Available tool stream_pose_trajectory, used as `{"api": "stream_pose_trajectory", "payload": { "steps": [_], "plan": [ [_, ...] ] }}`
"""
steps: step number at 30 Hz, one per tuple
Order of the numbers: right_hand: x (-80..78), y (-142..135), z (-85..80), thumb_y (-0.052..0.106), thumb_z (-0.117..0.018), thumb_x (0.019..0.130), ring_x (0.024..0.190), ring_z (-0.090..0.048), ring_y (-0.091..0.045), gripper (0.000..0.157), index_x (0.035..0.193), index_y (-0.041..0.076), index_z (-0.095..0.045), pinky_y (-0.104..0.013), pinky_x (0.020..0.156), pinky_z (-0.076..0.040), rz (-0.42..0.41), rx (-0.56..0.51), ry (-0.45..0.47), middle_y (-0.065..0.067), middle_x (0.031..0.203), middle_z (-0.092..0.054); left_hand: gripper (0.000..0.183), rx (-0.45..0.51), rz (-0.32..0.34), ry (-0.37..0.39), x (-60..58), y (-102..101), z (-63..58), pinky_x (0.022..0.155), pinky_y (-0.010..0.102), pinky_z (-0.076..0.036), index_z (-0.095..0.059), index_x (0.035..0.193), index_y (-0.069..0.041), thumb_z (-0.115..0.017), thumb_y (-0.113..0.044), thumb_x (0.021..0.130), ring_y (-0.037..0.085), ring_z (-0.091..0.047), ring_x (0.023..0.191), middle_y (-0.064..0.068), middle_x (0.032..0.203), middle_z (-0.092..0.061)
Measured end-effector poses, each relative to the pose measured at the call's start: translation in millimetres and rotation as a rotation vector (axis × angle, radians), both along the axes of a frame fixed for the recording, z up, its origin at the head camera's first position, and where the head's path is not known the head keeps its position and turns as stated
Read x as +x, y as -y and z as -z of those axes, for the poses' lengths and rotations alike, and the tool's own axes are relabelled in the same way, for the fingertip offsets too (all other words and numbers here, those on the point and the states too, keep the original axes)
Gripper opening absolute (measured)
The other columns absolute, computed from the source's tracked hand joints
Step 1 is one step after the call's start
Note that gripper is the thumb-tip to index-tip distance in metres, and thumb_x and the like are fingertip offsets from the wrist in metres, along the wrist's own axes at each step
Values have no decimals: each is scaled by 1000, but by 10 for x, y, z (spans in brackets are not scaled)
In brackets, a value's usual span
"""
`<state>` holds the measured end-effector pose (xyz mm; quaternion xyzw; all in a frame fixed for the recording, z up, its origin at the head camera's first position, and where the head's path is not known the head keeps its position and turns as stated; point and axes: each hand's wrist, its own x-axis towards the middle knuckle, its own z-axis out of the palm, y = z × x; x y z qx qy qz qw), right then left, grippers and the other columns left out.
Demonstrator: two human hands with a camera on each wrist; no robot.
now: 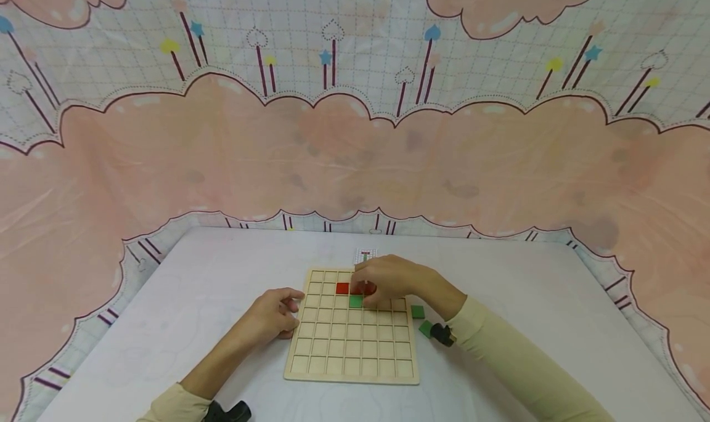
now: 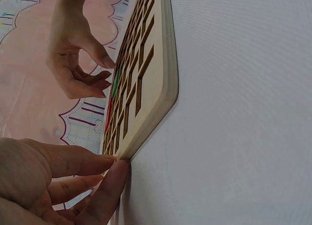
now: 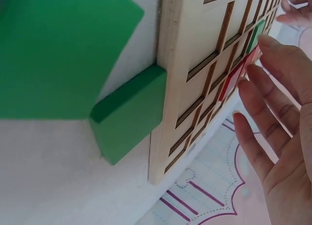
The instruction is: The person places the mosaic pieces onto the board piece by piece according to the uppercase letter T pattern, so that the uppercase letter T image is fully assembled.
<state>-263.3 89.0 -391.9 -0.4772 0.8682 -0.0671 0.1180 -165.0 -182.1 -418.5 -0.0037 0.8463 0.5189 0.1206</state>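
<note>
My left hand (image 1: 273,314) is at the left edge of a wooden grid board (image 1: 322,348), its index finger and thumb touching that edge. Over the upper rows, my right hand (image 1: 391,277) reaches down with thumb and fingers apart and no piece visible between them. Its fingertips are close to the red tiles (image 3: 231,82), which sit in one row of the board and are partly covered by the hand in the head view. One red tile (image 1: 342,288) shows left of the fingers. Just below that row, a green tile (image 1: 356,301) fills a square near the thumb.
Two loose green tiles lie right of the board: one green tile (image 1: 418,312) by its edge, another green tile (image 1: 425,329) partly behind the black wrist camera (image 1: 442,334). Behind the board is a small printed card (image 1: 365,255) with a red and green pattern. A white cloth covers the table (image 1: 222,268).
</note>
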Motion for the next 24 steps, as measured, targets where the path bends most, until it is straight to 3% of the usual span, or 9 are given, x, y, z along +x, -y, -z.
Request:
{"api": "stream_pose_trajectory", "payload": {
  "steps": [6, 14, 24],
  "plan": [
    [11, -66, -35, 30, -75, 92, 90, -57, -5, 26, 116, 24, -73, -25, 83, -50, 37, -5, 31, 13, 102, -64, 56, 18, 3, -5, -1, 4, 6, 55, 27, -51, -58, 131, 8, -62, 18, 76, 18, -53, 70, 12, 99, -52],
    [40, -239, -41, 25, -75, 92, 89, -59, -8, 23, 115, 22, -74, -24, 78, -49, 44, -40, 45, 11, 106, -65, 55, 24, 3, -10, 4, 12, 16, 55, 27, -52, -58, 131, 9, -62, 18, 76, 18, -54, 71, 12, 98, -52],
    [92, -438, -63, 24, -75, 91, 90, -58, -6, 28, 119, 21, -72, -24, 77, -50, 111, -52, 75, 11, 101, -65, 55, 0, 2, -14, 2, 8, 14, 55, 27, -52, -59, 131, 8, -62, 17, 77, 18, -54, 71, 12, 98, -53]
  ]
}}
